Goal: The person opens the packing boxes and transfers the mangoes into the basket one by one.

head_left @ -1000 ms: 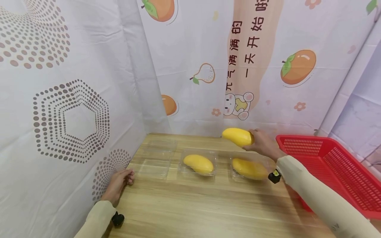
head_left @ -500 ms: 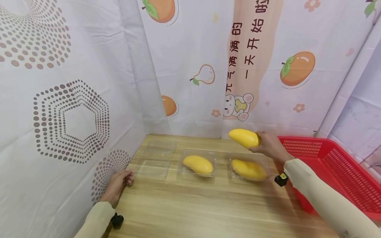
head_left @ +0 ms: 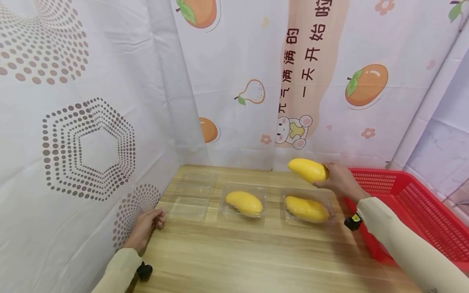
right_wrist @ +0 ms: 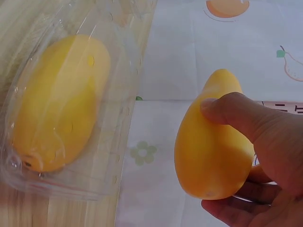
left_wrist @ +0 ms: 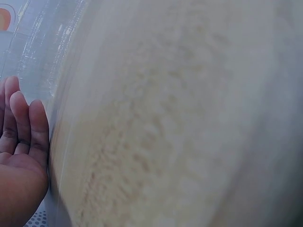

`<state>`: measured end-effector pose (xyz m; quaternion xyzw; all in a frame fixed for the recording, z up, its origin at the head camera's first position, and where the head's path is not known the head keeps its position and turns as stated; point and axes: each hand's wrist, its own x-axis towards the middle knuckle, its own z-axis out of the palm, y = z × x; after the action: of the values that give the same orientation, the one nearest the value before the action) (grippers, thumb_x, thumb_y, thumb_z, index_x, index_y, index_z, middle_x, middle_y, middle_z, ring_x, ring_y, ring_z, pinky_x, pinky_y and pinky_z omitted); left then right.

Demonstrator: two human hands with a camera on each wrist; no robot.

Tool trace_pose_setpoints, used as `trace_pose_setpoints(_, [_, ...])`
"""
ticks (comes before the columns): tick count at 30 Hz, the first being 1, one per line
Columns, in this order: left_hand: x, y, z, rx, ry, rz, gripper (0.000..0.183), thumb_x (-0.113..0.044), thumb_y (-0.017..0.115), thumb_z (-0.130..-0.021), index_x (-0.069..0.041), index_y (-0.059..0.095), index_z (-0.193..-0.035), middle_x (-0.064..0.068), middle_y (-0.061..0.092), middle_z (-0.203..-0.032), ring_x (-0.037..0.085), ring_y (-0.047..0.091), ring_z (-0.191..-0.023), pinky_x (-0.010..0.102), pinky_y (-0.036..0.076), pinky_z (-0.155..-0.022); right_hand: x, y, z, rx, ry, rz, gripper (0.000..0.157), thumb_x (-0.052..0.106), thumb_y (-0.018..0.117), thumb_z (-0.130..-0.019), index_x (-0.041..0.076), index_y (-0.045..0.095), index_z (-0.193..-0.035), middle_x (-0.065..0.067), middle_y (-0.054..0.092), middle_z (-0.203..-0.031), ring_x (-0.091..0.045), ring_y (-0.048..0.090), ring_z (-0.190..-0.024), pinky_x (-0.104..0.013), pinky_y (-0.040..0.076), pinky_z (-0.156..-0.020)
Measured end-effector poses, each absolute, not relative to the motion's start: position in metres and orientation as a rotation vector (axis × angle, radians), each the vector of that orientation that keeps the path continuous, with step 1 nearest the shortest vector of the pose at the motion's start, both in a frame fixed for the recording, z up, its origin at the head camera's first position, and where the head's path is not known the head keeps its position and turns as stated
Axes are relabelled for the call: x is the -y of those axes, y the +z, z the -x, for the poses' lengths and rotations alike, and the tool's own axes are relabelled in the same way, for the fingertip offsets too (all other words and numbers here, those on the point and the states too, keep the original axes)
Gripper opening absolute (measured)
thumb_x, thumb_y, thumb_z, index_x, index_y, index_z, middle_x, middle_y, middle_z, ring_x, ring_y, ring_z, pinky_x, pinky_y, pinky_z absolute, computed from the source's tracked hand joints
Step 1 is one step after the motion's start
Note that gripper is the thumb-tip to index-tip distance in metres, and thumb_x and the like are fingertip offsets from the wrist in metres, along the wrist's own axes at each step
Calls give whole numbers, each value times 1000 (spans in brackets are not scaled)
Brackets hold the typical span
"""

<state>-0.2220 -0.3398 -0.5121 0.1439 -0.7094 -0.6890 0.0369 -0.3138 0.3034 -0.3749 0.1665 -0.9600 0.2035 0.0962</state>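
Observation:
My right hand [head_left: 340, 180] holds a yellow mango [head_left: 308, 169] above the back of the table; in the right wrist view the thumb lies along one side of this mango [right_wrist: 213, 142] and the fingers are curled at the other. Just below it, a second mango [head_left: 307, 209] lies in a clear plastic box [head_left: 287, 220]. Another mango [head_left: 244, 203] sits in a clear box [head_left: 223, 210] near the middle. My left hand [head_left: 145, 228] rests at the table's left edge, fingers loosely bent and holding nothing. The left wrist view shows those fingers [left_wrist: 39, 125] beside the tabletop.
Clear plastic boxes [head_left: 189, 208] without fruit stand at the back left, close to the left hand. A red basket [head_left: 406, 183] is at the right, under the right forearm. Printed curtains [head_left: 234, 134] border the wooden table [head_left: 249, 252] at the back and left.
My right hand has shifted to the right with the mango, toward the red basket, uncovering more of the right-hand box. The left hand has stayed in place.

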Motion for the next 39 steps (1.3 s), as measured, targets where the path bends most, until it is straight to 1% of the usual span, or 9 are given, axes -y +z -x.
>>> trace_pose_setpoints(5, [340, -512, 222, 2172, -2123, -448, 33, -17, 52, -109, 15, 60, -111, 9, 67, -84, 13, 59, -69, 28, 54, -64, -312, -374, 313, 2831, 598, -491, 59, 32, 91, -78, -7, 63, -113, -11, 61, -88, -26, 53, -74, -37, 45, -64])
trace_pose_setpoints(9, [340, -512, 222, 2175, -2125, -453, 34, -17, 52, -109, 16, 60, -112, 9, 67, -84, 13, 59, -70, 28, 54, -64, -318, -374, 312, 2815, 598, -493, 55, 31, 92, -78, -5, 64, -109, -9, 60, -84, -25, 52, -72, -36, 43, -62])
trace_pose_setpoints(17, [344, -515, 226, 2175, -2164, -472, 34, -18, 52, -109, 15, 61, -113, 9, 68, -85, 13, 59, -70, 29, 54, -65, -328, -368, 310, 2820, 608, -460, 53, 29, 90, -79, -3, 63, -111, -9, 61, -85, -26, 54, -74, -37, 45, -64])
trace_pose_setpoints(24, [342, -513, 224, 2171, -2140, -462, 33, -18, 55, -108, 14, 62, -111, 8, 68, -84, 13, 59, -69, 28, 54, -64, -339, -365, 308, 2810, 604, -449, 51, 29, 90, -79, -4, 65, -109, -8, 58, -80, -25, 52, -71, -36, 42, -61])
trace_pose_setpoints(32, [340, -507, 220, 2176, -2168, -457, 32, -16, 52, -109, 15, 61, -111, 10, 68, -85, 14, 60, -71, 29, 54, -65, -352, -364, 310, 2845, 602, -411, 51, 32, 89, -81, -3, 64, -109, -7, 59, -80, -25, 53, -72, -36, 43, -62])
trace_pose_setpoints(36, [339, -502, 219, 2174, -2185, -453, 32, -14, 51, -109, 17, 60, -111, 11, 67, -85, 16, 60, -71, 30, 55, -66, -360, -363, 308, 2821, 600, -411, 48, 32, 89, -81, -2, 65, -105, -6, 58, -78, -24, 52, -71, -36, 42, -62])
trace_pose_setpoints(39, [338, -503, 219, 2173, -2176, -455, 32, -15, 51, -109, 16, 60, -111, 11, 67, -86, 15, 60, -71, 30, 55, -66, -367, -363, 306, 2794, 590, -416, 46, 32, 90, -80, -2, 65, -101, -6, 56, -75, -24, 50, -68, -36, 41, -60])
